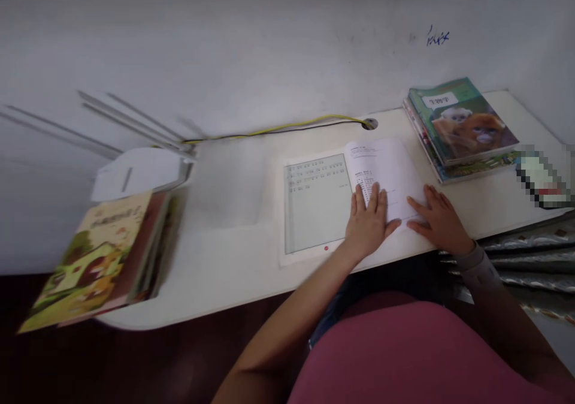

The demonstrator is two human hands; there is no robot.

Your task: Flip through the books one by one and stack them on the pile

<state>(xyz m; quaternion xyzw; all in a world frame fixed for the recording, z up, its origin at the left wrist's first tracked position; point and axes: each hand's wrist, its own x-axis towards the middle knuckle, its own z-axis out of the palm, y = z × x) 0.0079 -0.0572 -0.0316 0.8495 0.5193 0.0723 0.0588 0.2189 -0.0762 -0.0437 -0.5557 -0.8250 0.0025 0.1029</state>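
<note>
An open book (318,212) lies on the white desk. Its left page has a grey-green framed panel with lines of characters and a red dot below; its right page is white with small print. My left hand (369,219) rests flat across the inner part of the right page, fingers spread and pointing away from me. At that page's lower right edge, my right hand (440,219) lies with its fingers apart, touching the paper. Neither hand grasps anything. The lower print is partly covered by my left fingers.
A book stack (467,122) with monkeys on its top cover sits at the right. Beside it is a pixelated object (543,179). To the left are several books (103,254) and a white router-like box (141,170) with antennas. Yellow and black cables (287,127) run along the wall into a desk hole (370,124).
</note>
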